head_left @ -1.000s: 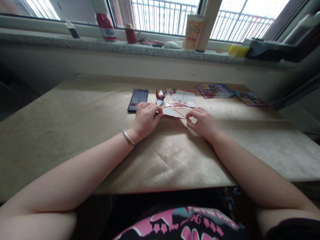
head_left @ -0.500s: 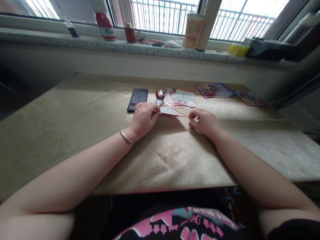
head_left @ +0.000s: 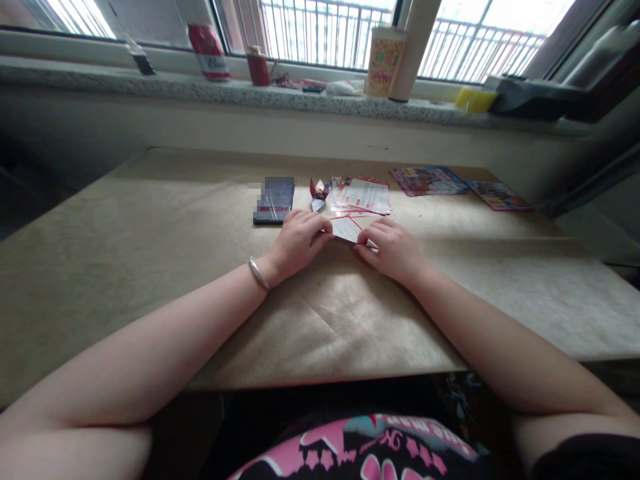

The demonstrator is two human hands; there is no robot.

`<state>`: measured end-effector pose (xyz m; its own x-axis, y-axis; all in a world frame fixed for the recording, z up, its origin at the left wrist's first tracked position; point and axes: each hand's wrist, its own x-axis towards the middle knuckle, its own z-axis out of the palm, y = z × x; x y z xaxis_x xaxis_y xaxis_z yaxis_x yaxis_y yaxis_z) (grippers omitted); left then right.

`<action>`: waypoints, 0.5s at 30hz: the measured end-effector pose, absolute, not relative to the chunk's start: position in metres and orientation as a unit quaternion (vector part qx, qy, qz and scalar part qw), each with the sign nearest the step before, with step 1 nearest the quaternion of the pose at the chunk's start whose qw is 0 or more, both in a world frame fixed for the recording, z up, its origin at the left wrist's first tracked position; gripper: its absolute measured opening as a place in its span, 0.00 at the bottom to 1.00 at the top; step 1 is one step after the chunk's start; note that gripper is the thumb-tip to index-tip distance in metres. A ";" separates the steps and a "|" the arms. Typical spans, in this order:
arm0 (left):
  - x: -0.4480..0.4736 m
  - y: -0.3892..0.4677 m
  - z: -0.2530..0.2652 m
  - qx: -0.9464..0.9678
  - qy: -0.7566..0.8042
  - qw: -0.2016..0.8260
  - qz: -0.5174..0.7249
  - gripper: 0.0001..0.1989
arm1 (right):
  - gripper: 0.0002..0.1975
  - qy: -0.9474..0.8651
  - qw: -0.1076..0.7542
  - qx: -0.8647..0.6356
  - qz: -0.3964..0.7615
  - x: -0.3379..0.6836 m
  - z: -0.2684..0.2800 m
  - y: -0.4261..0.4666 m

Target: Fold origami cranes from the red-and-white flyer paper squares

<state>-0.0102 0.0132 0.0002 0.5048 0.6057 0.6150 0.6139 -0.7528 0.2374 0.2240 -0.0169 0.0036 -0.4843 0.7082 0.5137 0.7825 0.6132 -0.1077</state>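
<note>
A folded sheet of paper [head_left: 346,229], white with red edging, is held between my two hands just above the table. My left hand [head_left: 303,233] pinches its left end between thumb and fingers. At the right end my right hand [head_left: 390,247] is closed on the paper, covering that corner. Right behind the paper lies a stack of printed sheets [head_left: 362,196], white with red print. A small folded paper piece [head_left: 319,193], dark red and silvery, stands beside the stack. Near my left hand rests a phone [head_left: 276,201], partly blurred out.
Two groups of colourful printed cards lie at the back right, one pile [head_left: 427,181] beside another [head_left: 500,195]. Along the windowsill [head_left: 170,81] stand a red can [head_left: 209,53], a red jar [head_left: 258,67], a patterned cup [head_left: 384,63] and a yellow object [head_left: 475,100].
My right hand has moved left and now grips the paper's right end. My left hand has shifted slightly right and nearer, and the paper has turned with it.
</note>
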 end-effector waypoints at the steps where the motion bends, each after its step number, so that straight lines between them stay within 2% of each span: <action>1: -0.010 0.013 0.000 -0.869 -0.350 0.010 -0.351 0.06 | 0.06 -0.860 0.256 -0.435 -0.069 0.223 0.004 -0.017; 7: -0.007 0.012 0.000 -0.891 -0.318 0.051 -0.321 0.09 | 0.05 -0.857 0.249 -0.446 -0.075 0.215 0.002 -0.019; 15: -0.002 0.004 0.006 -0.921 -0.273 0.083 -0.264 0.13 | 0.10 -0.879 0.195 -0.427 -0.089 0.207 0.002 -0.023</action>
